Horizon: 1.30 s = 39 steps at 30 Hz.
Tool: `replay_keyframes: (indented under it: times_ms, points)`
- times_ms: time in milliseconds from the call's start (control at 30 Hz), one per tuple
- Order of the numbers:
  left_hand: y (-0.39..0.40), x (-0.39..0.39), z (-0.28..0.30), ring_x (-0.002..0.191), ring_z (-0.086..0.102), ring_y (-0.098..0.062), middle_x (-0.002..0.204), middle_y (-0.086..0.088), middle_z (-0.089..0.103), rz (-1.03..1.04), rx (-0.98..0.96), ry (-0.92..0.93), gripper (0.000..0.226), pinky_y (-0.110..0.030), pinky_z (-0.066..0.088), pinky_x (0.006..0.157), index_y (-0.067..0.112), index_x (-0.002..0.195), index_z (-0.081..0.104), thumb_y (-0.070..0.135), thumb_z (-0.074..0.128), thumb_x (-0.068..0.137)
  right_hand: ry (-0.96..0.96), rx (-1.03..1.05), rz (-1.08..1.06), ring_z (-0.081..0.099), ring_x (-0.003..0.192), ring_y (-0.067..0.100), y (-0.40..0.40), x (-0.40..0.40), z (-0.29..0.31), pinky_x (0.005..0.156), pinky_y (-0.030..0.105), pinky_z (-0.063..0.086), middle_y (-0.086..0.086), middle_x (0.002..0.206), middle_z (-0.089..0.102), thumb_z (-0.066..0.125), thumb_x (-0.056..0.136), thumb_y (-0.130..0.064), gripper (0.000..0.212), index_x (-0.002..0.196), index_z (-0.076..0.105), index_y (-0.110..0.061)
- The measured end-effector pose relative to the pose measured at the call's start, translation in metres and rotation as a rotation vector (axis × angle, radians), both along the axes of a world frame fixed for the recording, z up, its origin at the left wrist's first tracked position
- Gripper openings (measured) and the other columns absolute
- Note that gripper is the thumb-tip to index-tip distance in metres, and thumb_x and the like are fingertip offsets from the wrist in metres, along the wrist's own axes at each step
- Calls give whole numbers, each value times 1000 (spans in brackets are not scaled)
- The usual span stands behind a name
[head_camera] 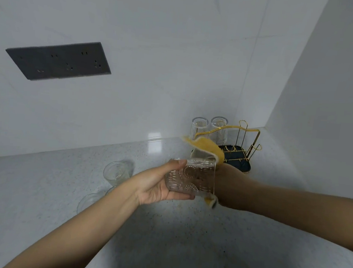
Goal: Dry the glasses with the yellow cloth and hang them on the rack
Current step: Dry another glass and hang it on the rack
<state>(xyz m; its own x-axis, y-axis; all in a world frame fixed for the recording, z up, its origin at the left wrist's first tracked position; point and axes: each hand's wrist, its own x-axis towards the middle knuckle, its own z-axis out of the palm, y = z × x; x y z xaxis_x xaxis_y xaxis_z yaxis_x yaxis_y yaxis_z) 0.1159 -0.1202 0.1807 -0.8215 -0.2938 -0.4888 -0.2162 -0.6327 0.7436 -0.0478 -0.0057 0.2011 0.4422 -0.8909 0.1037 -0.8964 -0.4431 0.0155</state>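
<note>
My left hand [159, 183] grips a clear patterned glass [189, 177], held on its side above the counter. My right hand [229, 180] is behind the glass's mouth and holds the yellow cloth [208, 148], which drapes over the rim and hangs out below. The gold wire rack [247, 139] on a black tray stands in the back right corner, with two ribbed glasses [199, 127] hung upside down on its left pegs. Two more glasses stand on the counter at the left, one upright [115, 171] and one partly hidden under my left forearm [88, 201].
The speckled grey countertop [40, 186] runs from left to the corner. White walls close the back and right sides. A dark grey socket panel [59, 60] is set in the back wall at upper left.
</note>
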Motion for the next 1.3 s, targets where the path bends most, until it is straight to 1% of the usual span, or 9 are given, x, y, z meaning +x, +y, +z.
replay_keyframes:
  times_ms: [133,200,300,567,667,800,1033,1167,1300]
  points:
    - [-4,1,1,85,72,-33,102,-22,71,61,-6,47,94,-44,61,71,3,118,57,35,97,40,-259,380,-175,64,87,18,-3,7,5,82,28,54,8,95,67,62,77,-9,19,96,65,-11]
    - [0,2,-1,86,72,-33,103,-22,71,81,6,68,96,-44,61,70,2,119,57,35,97,39,-518,525,-323,59,87,16,0,11,16,79,23,51,11,101,63,54,88,-13,19,104,60,-4]
    - [3,2,-4,86,72,-35,104,-23,70,111,-4,111,98,-46,61,72,2,123,55,38,97,41,-906,785,-425,50,82,5,4,14,34,70,11,41,-5,100,54,58,88,-12,23,110,52,-17]
    - [2,-2,4,95,70,-36,112,-24,68,40,-137,67,93,-42,59,80,6,129,52,55,84,58,-1482,815,-682,57,87,17,-4,9,43,72,29,48,2,94,59,59,84,-4,20,89,55,-23]
    - [7,-1,-5,105,66,-37,126,-18,61,110,-272,149,80,-46,56,88,24,135,43,18,85,67,-1704,838,-768,55,98,30,-9,1,37,89,44,46,13,105,57,58,79,0,25,99,55,-13]
    - [14,-3,-12,96,69,-30,114,-15,66,212,-287,211,63,-41,60,78,18,120,54,3,82,66,-1660,930,-722,55,99,30,-7,-2,37,85,40,47,15,112,55,61,72,-7,32,102,54,-12]
    - [9,-3,0,84,73,-30,100,-18,73,121,-74,140,97,-35,60,65,5,118,56,38,98,37,-618,697,-399,52,80,11,3,2,39,65,6,42,4,92,55,49,93,-19,22,105,58,-3]
    - [10,-2,-6,103,68,-35,122,-18,66,102,-158,180,95,-43,58,84,14,134,47,34,94,53,-937,734,-489,53,73,9,-1,0,38,61,10,44,0,84,55,55,89,-11,12,84,56,-22]
    - [14,-4,-15,111,63,-35,127,-17,61,203,-251,232,81,-49,55,89,20,128,50,12,88,57,-1346,883,-588,53,96,16,-1,-2,37,83,28,45,3,106,55,56,86,-7,22,99,54,-24]
